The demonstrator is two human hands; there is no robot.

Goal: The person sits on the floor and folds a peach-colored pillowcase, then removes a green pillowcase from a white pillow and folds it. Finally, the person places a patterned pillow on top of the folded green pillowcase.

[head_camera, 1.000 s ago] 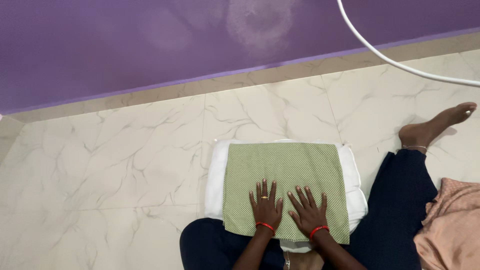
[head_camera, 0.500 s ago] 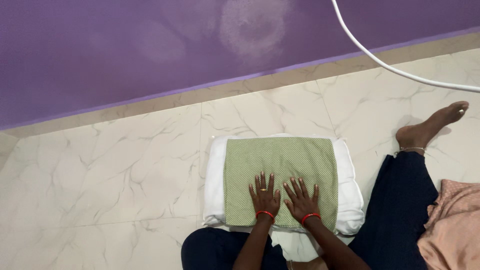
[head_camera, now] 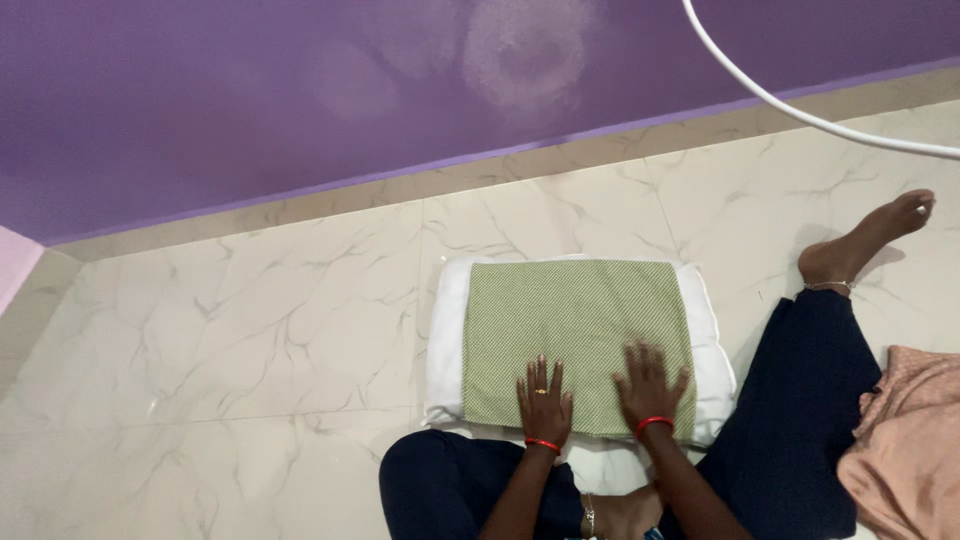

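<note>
Sitting on the floor (head_camera: 250, 320), one person, both hands pressed palm-down on a green cloth (head_camera: 575, 330).

Green cloth: checked, folded to a rectangle, spread flat on top of a white pillow (head_camera: 445, 340), whose edges show on the left, right and near sides. The pillow lies on the marble-patterned floor, directly in front of the person's lap.

Left hand (head_camera: 544, 405): flat on the near edge of the cloth, fingers (head_camera: 541, 372) slightly apart and straight, gripping nothing; ring on one finger, red bangle at the wrist.

Right hand (head_camera: 651, 385): flat on the cloth toward its near right corner, fingers spread, also gripping nothing; somewhat blurred; red bangle at the wrist.

Legs: dark trousers, right leg stretched out to the side, bare foot (head_camera: 865, 240) with an anklet.

Peach cloth (head_camera: 905, 440): bunched at the right edge, beside the outstretched leg.

White cable (head_camera: 790, 105): crossing the upper right corner.

Purple wall (head_camera: 250, 90): behind, meeting the floor along a tiled skirting.
</note>
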